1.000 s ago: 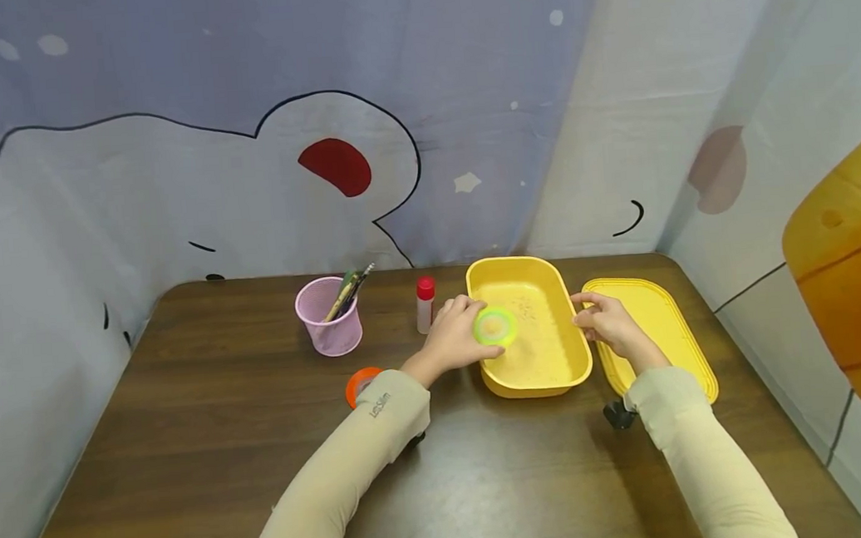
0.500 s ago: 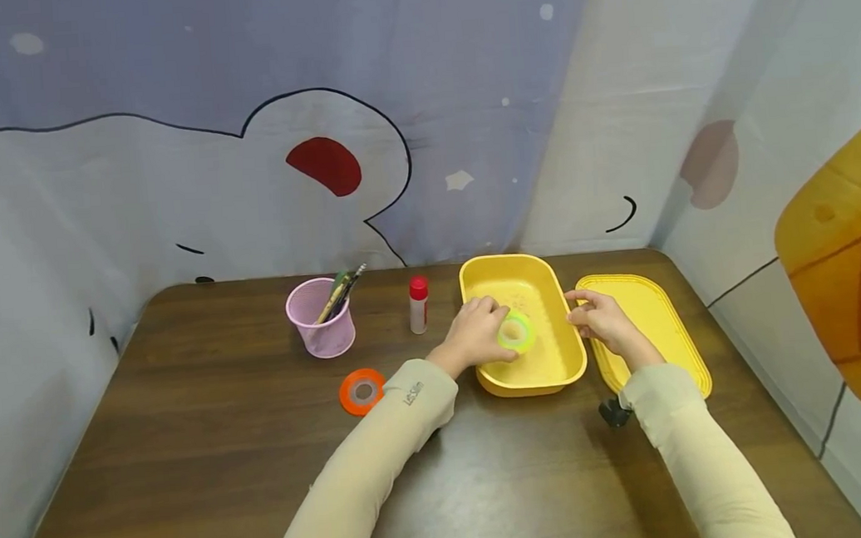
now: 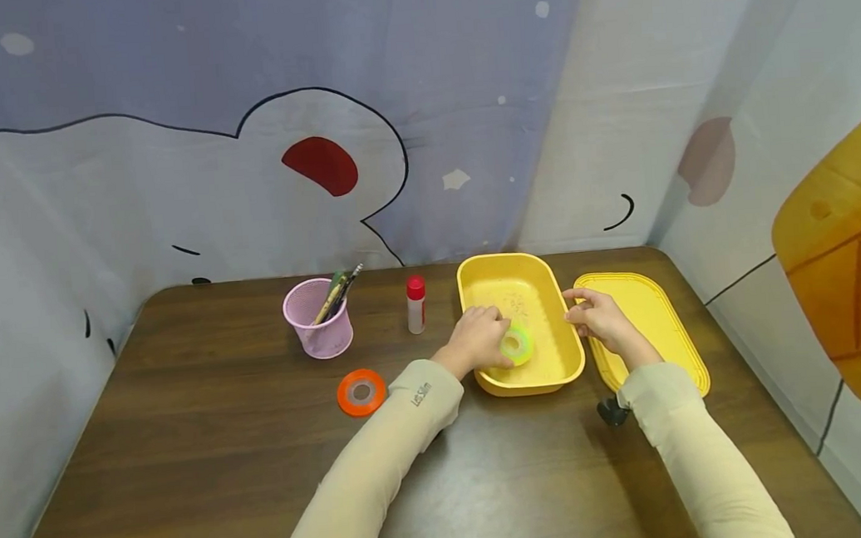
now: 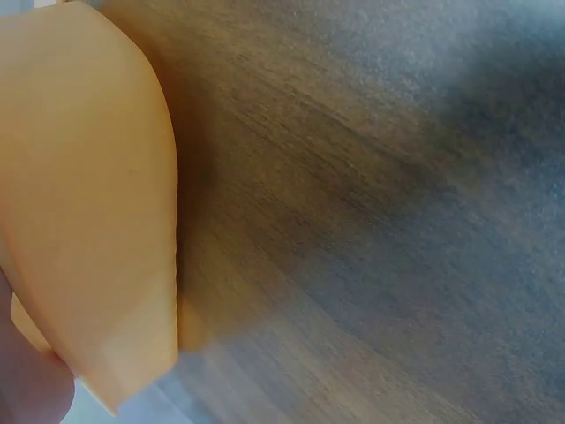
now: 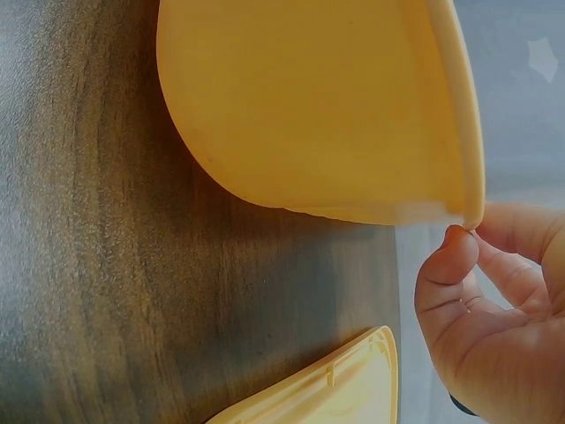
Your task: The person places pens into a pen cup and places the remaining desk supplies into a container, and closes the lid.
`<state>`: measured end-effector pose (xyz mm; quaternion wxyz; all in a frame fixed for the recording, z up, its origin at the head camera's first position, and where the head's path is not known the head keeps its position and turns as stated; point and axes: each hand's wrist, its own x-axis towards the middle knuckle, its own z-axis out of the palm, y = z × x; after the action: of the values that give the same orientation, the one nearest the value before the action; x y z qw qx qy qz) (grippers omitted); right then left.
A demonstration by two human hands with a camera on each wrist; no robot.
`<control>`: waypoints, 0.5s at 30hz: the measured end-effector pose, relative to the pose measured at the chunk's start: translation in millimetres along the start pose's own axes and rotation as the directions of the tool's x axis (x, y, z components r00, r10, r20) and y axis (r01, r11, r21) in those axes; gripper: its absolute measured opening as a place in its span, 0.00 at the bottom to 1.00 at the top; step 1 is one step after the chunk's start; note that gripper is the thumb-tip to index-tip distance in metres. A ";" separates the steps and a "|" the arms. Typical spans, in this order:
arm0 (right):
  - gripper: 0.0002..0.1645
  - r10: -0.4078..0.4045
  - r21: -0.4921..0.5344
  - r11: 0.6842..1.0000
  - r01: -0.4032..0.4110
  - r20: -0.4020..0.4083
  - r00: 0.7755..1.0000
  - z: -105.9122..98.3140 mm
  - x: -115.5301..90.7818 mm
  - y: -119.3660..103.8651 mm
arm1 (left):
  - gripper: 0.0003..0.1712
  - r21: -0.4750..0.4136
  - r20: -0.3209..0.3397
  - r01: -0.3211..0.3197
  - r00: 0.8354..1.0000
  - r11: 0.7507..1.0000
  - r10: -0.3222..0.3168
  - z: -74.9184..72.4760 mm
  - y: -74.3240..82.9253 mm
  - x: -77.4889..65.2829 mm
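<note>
My left hand [image 3: 480, 338] reaches over the near left rim of a yellow plastic box [image 3: 558, 373] and grips a neon green roll of tape [image 3: 520, 346] low inside it. Thumb and fingers sit around the roll's left side, hiding part of it. At the box's right rim, my right hand [image 3: 605, 323] pinches the edge between thumb and index fingertips. The right wrist view shows that hand [image 5: 494, 309] at the corner of the box [image 5: 309, 106]. Only the box's outer wall [image 4: 97, 194] and a bit of the left hand [image 4: 31, 375] appear in the left wrist view.
A flat yellow lid [image 3: 655, 320] lies right of the box, under the right forearm. An orange tape roll [image 3: 361, 393] lies near the left sleeve. Farther back stand a red-capped glue stick [image 3: 415, 305] and a pink mesh cup [image 3: 320, 327] with pens. A printed curtain hangs behind the table.
My left hand has moved right and down into the box with the green tape roll. The orange roll, partly covered before, shows fully. My right hand keeps its place at the rim.
</note>
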<state>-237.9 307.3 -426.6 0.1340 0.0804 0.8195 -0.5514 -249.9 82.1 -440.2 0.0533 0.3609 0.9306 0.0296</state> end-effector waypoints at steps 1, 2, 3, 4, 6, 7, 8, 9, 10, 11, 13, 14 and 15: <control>0.30 0.000 0.000 1.000 0.000 0.000 1.000 0.0 -0.1 0.0 | 0.40 0.004 0.007 0.000 1.000 1.000 0.000 0.1 0.2 0.2; 0.30 0.000 0.001 1.000 0.000 0.001 1.000 -0.2 0.0 0.2 | 0.39 0.008 0.016 -0.001 1.000 1.000 0.001 0.1 0.5 0.2; 0.30 0.001 0.000 1.000 -0.001 0.001 1.000 -0.3 -0.1 0.3 | 0.39 0.016 0.024 -0.002 1.000 1.000 0.001 0.1 0.9 0.1; 0.30 0.001 0.000 1.000 -0.001 0.002 1.000 -0.4 0.0 0.4 | 0.38 0.021 0.031 -0.002 1.000 1.000 0.001 -0.1 1.2 0.0; 0.30 0.003 0.000 1.000 -0.003 0.002 1.000 -0.5 0.2 0.7 | 0.38 0.028 0.044 -0.001 0.999 1.000 0.000 -0.5 1.7 -0.2; 0.30 0.003 0.000 1.000 -0.003 0.002 1.000 -0.5 0.3 0.9 | 0.37 0.031 0.050 0.000 0.999 1.000 -0.002 -0.3 2.0 -0.4; 0.30 0.004 0.000 1.000 -0.004 0.002 1.000 -0.5 0.6 1.2 | 0.37 0.036 0.058 0.001 0.998 0.999 -0.003 -0.5 2.3 -0.5; 0.30 0.003 0.001 1.000 -0.003 0.002 1.000 -0.4 0.7 1.3 | 0.37 0.040 0.064 0.001 0.998 0.999 -0.004 -0.5 2.5 -0.6; 0.30 0.003 0.001 1.000 -0.003 0.003 1.000 -0.2 0.8 1.3 | 0.37 0.041 0.071 0.002 0.997 0.999 -0.005 -0.5 2.6 -0.5; 0.30 0.003 0.002 1.000 -0.003 0.003 1.000 -0.1 0.8 1.3 | 0.37 0.041 0.075 0.003 0.997 0.999 -0.006 -0.5 2.6 -0.4; 0.30 0.001 0.002 1.000 -0.001 0.002 1.000 0.0 1.0 1.3 | 0.37 0.040 0.079 0.005 0.997 0.999 -0.008 -0.2 2.7 0.0; 0.30 0.001 0.002 1.000 -0.001 0.001 1.000 -0.1 1.1 1.4 | 0.36 0.039 0.079 0.005 0.997 0.999 -0.008 -0.3 2.6 0.3; 0.30 0.000 0.000 1.000 0.000 0.000 1.000 -0.2 1.1 1.5 | 0.36 0.037 0.076 0.004 0.997 0.999 -0.007 -0.3 2.4 0.6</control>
<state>-238.6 308.0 -428.2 0.1340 0.0803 0.8196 -0.5512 -248.8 84.3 -439.8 0.0823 0.3600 0.9293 -0.0013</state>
